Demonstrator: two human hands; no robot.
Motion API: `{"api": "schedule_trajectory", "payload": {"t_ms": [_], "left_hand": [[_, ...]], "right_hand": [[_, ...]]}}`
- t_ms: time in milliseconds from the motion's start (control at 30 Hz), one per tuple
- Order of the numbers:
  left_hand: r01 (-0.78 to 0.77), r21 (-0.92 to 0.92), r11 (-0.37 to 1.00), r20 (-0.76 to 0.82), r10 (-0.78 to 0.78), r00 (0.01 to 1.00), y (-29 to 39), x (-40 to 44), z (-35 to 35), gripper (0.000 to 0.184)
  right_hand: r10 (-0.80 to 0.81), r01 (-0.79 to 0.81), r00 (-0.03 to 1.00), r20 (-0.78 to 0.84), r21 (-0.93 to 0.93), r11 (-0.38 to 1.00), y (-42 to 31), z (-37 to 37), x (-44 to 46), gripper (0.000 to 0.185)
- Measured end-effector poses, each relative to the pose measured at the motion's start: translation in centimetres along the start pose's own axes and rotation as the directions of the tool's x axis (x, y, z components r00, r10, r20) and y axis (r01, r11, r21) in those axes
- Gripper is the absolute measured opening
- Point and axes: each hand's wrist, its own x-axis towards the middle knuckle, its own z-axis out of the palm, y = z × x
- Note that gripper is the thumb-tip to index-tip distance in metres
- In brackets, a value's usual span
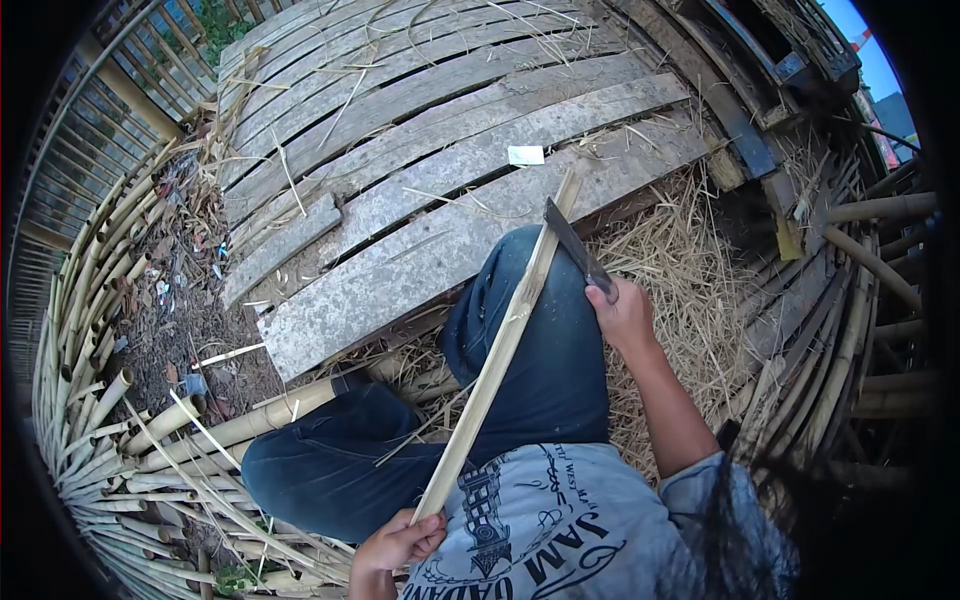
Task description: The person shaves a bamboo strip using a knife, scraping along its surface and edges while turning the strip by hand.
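Note:
A long split bamboo strip [490, 375] runs diagonally from my lap up over my raised knee, its far end above the planks. My left hand [403, 541] is closed round its near end, close to my shirt. My right hand [622, 312] grips the handle of a dark knife [572, 243], to the right of the knee. The blade's tip lies against or just over the strip near its far end; contact is hard to tell.
A slatted wooden platform [370, 290] lies ahead, with a small white paper [525, 155] on it. Bamboo poles [250, 420] are piled at the left. Shavings [680, 290] cover the ground at the right, beside stacked bamboo strips [835, 340]. A bamboo fence [120, 85] stands back left.

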Motion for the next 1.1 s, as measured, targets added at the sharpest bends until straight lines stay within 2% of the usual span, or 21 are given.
{"api": "schedule_trajectory", "payload": {"t_ms": [33,100,133,167,200,233,300,367,433,533,667,800,867,967,1100], "left_hand": [[0.023,0.000,1.000,-0.098,-0.023,0.995,0.2,-0.7,0.5,0.027],[0.024,-0.026,0.999,-0.128,-0.027,0.991,1.1,-0.7,0.8,0.027],[0.050,-0.036,0.998,-0.150,-0.055,0.987,1.5,-0.9,0.9,0.026],[0.007,-0.018,1.000,-0.088,-0.009,0.996,0.6,-0.1,0.0,0.025],[-0.037,-0.005,0.999,-0.026,0.037,0.999,0.3,0.6,-0.6,0.025],[-0.038,0.005,0.999,-0.027,0.038,0.999,0.5,1.3,-0.9,0.025],[-0.114,-0.039,0.993,0.141,0.118,0.983,2.7,3.3,0.1,0.024],[-0.081,-0.047,0.996,0.175,0.088,0.981,3.6,5.4,0.7,0.025],[-0.061,0.025,0.998,0.161,0.056,0.985,4.9,6.8,1.5,0.025],[-0.062,0.071,0.996,0.133,0.053,0.990,5.3,6.8,2.2,0.027],[-0.100,0.037,0.994,0.064,0.098,0.993,4.1,6.3,2.6,0.027],[-0.074,0.061,0.995,-0.007,0.075,0.997,4.0,4.8,3.1,0.028],[-0.085,0.190,0.978,0.034,0.080,0.996,5.1,3.9,3.1,0.027],[-0.097,0.089,0.991,-0.017,0.099,0.995,3.4,3.3,2.8,0.026],[-0.119,0.060,0.991,-0.002,0.120,0.993,1.6,3.1,2.1,0.025]], "right_hand": [[-0.017,0.017,1.000,0.003,-0.005,1.000,0.3,0.3,0.3,0.049],[0.018,-0.015,0.999,-0.032,0.081,0.997,0.5,1.6,-0.2,0.050],[0.053,-0.056,0.998,0.029,0.131,0.990,0.4,1.5,-0.6,0.053],[0.015,-0.015,1.000,0.000,0.169,0.986,0.8,1.5,-1.1,0.057],[-0.037,0.027,0.998,0.045,0.193,0.981,1.0,1.0,-1.6,0.061],[-0.085,0.067,0.993,0.077,0.216,0.974,1.0,0.3,-2.1,0.065],[-0.146,0.120,0.985,0.097,0.233,0.965,-0.1,-1.0,-3.4,0.072],[-0.234,0.207,0.961,0.147,0.180,0.962,-1.2,-2.4,-4.1,0.073],[-0.183,0.176,0.963,0.196,0.050,0.983,-2.0,-3.0,-4.3,0.070],[-0.127,0.126,0.979,0.158,0.017,0.992,-0.8,-1.8,-3.3,0.067],[-0.105,0.099,0.980,0.167,0.045,0.994,-0.8,-0.5,-2.9,0.067],[-0.116,0.109,0.984,0.135,0.058,0.992,-0.4,0.1,-3.0,0.068],[-0.131,0.124,0.985,0.114,0.068,0.990,-0.5,0.4,-3.3,0.068],[-0.130,0.126,0.989,0.073,0.048,0.991,-0.9,0.5,-3.5,0.068],[-0.138,0.136,0.987,0.083,0.031,0.990,-1.2,0.6,-3.6,0.069]]}}
